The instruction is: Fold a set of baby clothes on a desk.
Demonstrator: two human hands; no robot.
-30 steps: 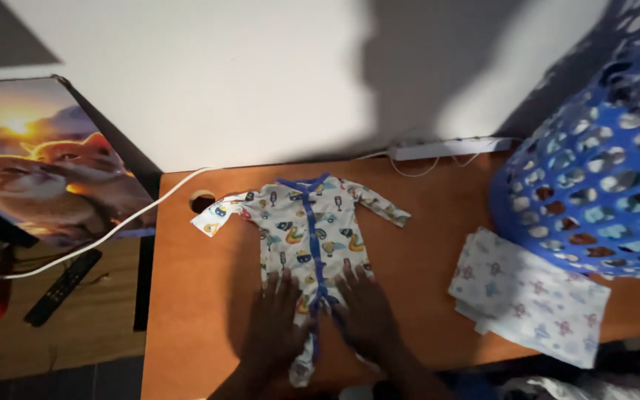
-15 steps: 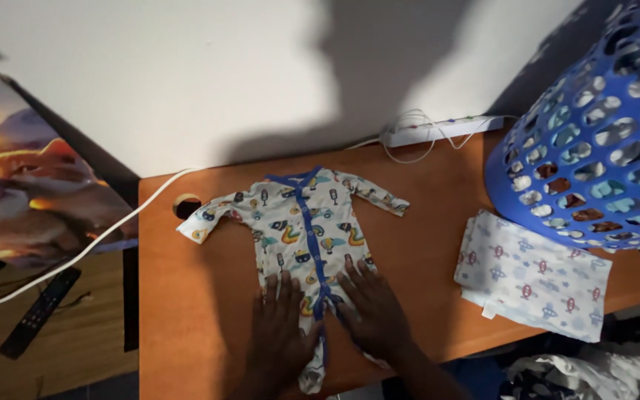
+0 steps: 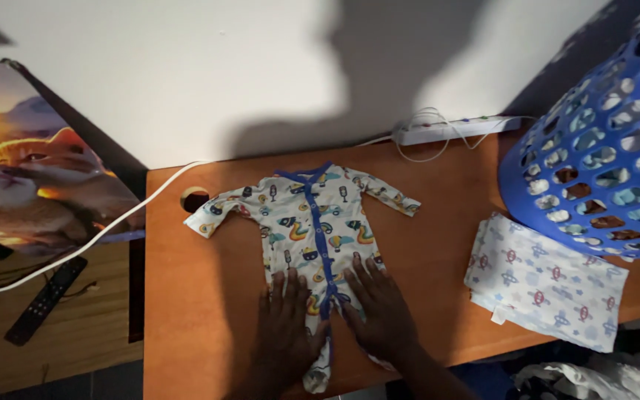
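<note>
A baby sleepsuit (image 3: 312, 222), white with coloured prints and a blue front placket, lies spread flat on the orange table (image 3: 187, 296), sleeves out to both sides. My left hand (image 3: 287, 330) rests flat, fingers apart, on its left leg. My right hand (image 3: 379, 311) lies flat on its right leg, fingers spread towards the chest. Both palms press the cloth against the tabletop, and the feet of the suit are partly hidden under them.
A folded white printed cloth (image 3: 546, 281) lies at the right, beside a blue perforated laundry basket (image 3: 601, 155). A white power strip (image 3: 453, 130) and cable (image 3: 112, 226) run along the wall. A cat picture (image 3: 31, 170) and a remote (image 3: 42, 300) are at the left.
Both hands stay flat on the sleepsuit's legs, having slid slightly up the garment. The view has shifted a little.
</note>
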